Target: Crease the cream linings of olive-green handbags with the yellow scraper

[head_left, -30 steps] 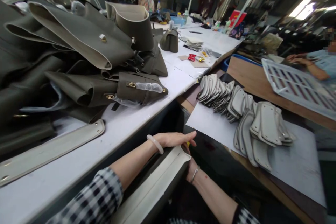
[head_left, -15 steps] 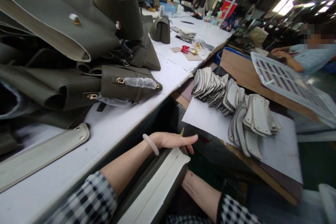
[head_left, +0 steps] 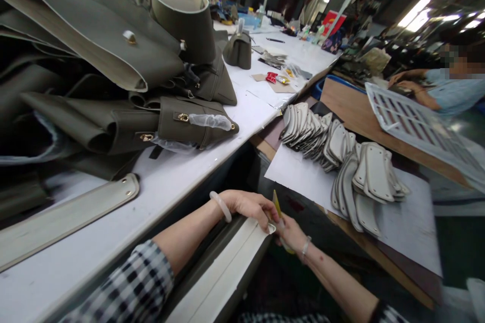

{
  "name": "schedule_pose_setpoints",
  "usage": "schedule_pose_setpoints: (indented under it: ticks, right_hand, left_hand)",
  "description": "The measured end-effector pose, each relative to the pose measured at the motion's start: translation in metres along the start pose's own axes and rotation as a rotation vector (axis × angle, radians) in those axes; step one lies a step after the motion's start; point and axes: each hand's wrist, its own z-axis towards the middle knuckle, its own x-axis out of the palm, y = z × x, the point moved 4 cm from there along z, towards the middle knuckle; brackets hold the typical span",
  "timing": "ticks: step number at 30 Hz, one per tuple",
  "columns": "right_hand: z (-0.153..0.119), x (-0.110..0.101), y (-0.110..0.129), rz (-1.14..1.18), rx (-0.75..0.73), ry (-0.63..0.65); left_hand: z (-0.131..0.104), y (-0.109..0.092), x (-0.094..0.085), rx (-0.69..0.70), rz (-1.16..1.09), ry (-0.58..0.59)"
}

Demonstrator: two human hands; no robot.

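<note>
Across my lap lies a dark olive leather bag piece (head_left: pixel 206 247) with a pale strip (head_left: pixel 223 267) along it, lined down its middle. My left hand (head_left: pixel 253 207), a pale bangle at its wrist, bends over the strip's far end, with thumb and fingers pinching the edge. Just right of that end, my right hand (head_left: pixel 290 232) is closed around a slim yellow tool (head_left: pixel 278 204) with a pointed tip facing up. What kind of tool it is I cannot make out. Both hands' fingertips nearly meet at the strip's corner.
Olive leather bags (head_left: pixel 144 75) are heaped on the white table (head_left: pixel 189 181) to the left, beside a long pale strap (head_left: pixel 76 217). Stacked pale leather pieces (head_left: pixel 373 171) rest on a lower board at right. A seated co-worker (head_left: pixel 450 86) is beyond a white slatted tray (head_left: pixel 413 126).
My right hand has come out from beneath the bag piece to its far end, bringing the yellow tool up into view. My left fingers, stretched out before, have curled onto the strip's end.
</note>
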Motion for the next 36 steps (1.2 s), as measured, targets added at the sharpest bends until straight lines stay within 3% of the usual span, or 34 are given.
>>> schedule_pose_setpoints:
  ticks: [3,6,9,13,18,25,36]
  right_hand:
    - [-0.022,-0.049,0.015,-0.076,-0.006,0.014]
    - [-0.047,-0.071,0.034,-0.203,0.076,0.25]
    - [-0.06,-0.059,0.049,-0.379,0.169,0.484]
    - [-0.053,-0.031,0.061,-0.47,0.217,0.624]
    - [-0.043,-0.025,0.065,-0.493,0.208,0.592]
    - [-0.048,-0.023,0.061,-0.487,0.225,0.574]
    - [-0.052,-0.015,0.06,-0.476,0.312,0.55]
  left_hand:
    - [0.001,0.002,0.001,-0.025,-0.011,0.012]
    - [0.002,0.004,0.003,-0.049,-0.019,0.015]
    - [0.001,0.002,0.003,-0.079,-0.016,0.019]
    - [-0.003,-0.004,-0.002,-0.133,0.119,0.004]
    - [-0.007,-0.008,-0.005,-0.187,0.185,-0.036]
    - [-0.006,-0.002,-0.008,-0.16,0.167,-0.052]
    - [-0.005,0.003,-0.007,-0.112,-0.015,-0.023]
